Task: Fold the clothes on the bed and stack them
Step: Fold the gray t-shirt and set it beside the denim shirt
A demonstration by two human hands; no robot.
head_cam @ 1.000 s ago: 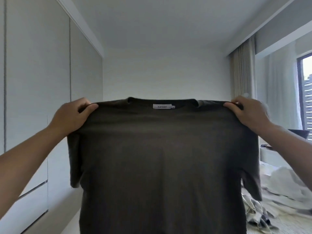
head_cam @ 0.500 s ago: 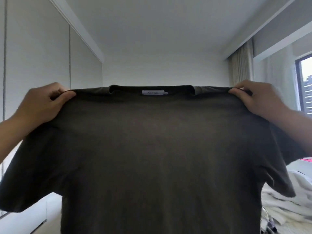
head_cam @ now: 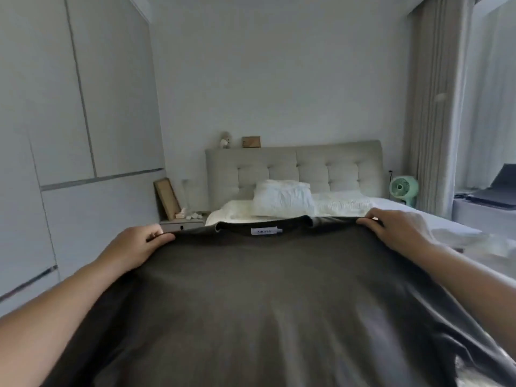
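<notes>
Over the bed [head_cam: 435,216], a dark brown T-shirt [head_cam: 268,303] is stretched out wide and fills most of the bottom of the view. The left hand [head_cam: 134,247] pinches the shirt at its left shoulder, with the thumb on top and the fingers curled under the cloth. The right hand [head_cam: 396,230] grips the right shoulder the same way — its fingers are bent over the edge. The neck hole is at the far side, between the two hands, and a small white label [head_cam: 265,231] sits just inside it. The words on the label are too blurry to read. The cloth runs from the hands back toward the person, and the right side of it looks smeared and shiny. I cannot tell if the shirt is touching the bed or is held just above it. Past the shirt there are two white pillows [head_cam: 283,198] leaning by a gray padded headboard [head_cam: 335,160]. A little toy and a brown box [head_cam: 251,141] sit on top of the headboard. To the left is a small night table [head_cam: 181,223] with a picture frame [head_cam: 167,198] leaning on the wall. A tall white wardrobe [head_cam: 69,121] covers the left wall. On the right — near the long curtain [head_cam: 435,107] — stands a small green fan [head_cam: 403,189], and a dark laptop [head_cam: 499,188] is open on a ledge by the window. Some white clothes [head_cam: 480,244] lie on the bed by the right arm.
</notes>
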